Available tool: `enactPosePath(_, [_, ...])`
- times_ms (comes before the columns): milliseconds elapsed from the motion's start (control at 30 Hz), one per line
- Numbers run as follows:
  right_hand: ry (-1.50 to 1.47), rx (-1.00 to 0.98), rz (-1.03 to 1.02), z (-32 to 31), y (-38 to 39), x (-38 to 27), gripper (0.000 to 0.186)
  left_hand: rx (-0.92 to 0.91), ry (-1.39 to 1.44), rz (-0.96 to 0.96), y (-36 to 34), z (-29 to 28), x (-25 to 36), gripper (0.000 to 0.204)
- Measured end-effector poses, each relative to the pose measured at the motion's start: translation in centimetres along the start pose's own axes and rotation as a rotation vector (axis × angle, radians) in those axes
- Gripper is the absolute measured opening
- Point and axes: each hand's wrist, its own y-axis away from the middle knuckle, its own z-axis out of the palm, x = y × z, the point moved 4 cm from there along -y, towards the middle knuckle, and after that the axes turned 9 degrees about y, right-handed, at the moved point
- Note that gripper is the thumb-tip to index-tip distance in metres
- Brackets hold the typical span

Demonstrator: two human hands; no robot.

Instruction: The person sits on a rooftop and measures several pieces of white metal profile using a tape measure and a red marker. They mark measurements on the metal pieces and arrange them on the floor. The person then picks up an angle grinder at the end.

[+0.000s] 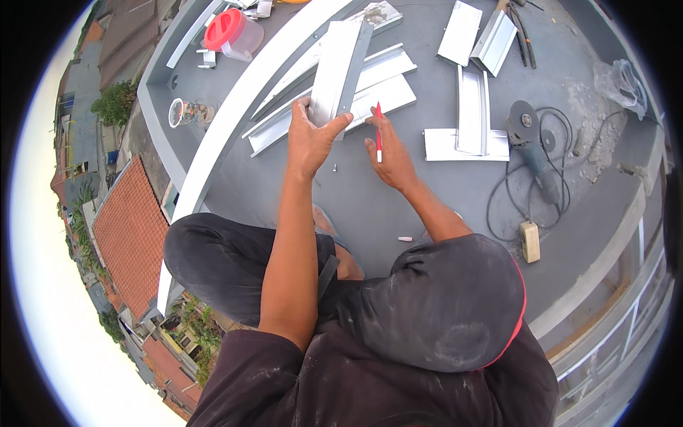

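My left hand (313, 139) grips the lower end of a silver metal channel piece (338, 67), thumb across its near end and fingers round its left side. The piece slants up and away over other channel pieces on the grey surface. In my right hand (393, 158), close by on the right, is a red pencil (379, 132) with its pointed end upward and a white end toward me. More channel offcuts (388, 99) lie beneath and behind the held piece. Below my hands a small screw (334, 168) rests on the surface.
A long curved white strip (235, 121) crosses on the left. Beyond it stand a red-lidded tub (231, 32) and a clear cup of small parts (188, 112). On the right lie stacked channels (473, 114), an angle grinder (530, 142) with coiled cable, pliers (525, 43) and a plastic bag (622, 85).
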Motion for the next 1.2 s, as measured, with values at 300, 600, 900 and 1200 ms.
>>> enactPosePath(300, [0.380, 0.231, -0.025, -10.5, 2.0, 3.3, 0.043, -0.075, -0.462, 0.126, 7.7, 2.5, -11.3, 0.087])
enactPosePath(600, [0.710, -0.160, -0.094, -11.8, 0.9, 4.5, 0.069, 0.044, -0.602, 0.187, 4.7, 3.5, -12.1, 0.097])
enactPosePath(900, [0.575, -0.245, -0.247, -2.8, 2.0, -0.8, 0.054, 0.850, -0.299, -0.454, 6.9, -6.4, -18.0, 0.049])
enactPosePath(1200, [0.542, 0.091, -0.100, -9.2, 4.6, 0.3, 0.044, 0.477, -0.080, -0.181, 3.9, -2.0, -13.9, 0.042])
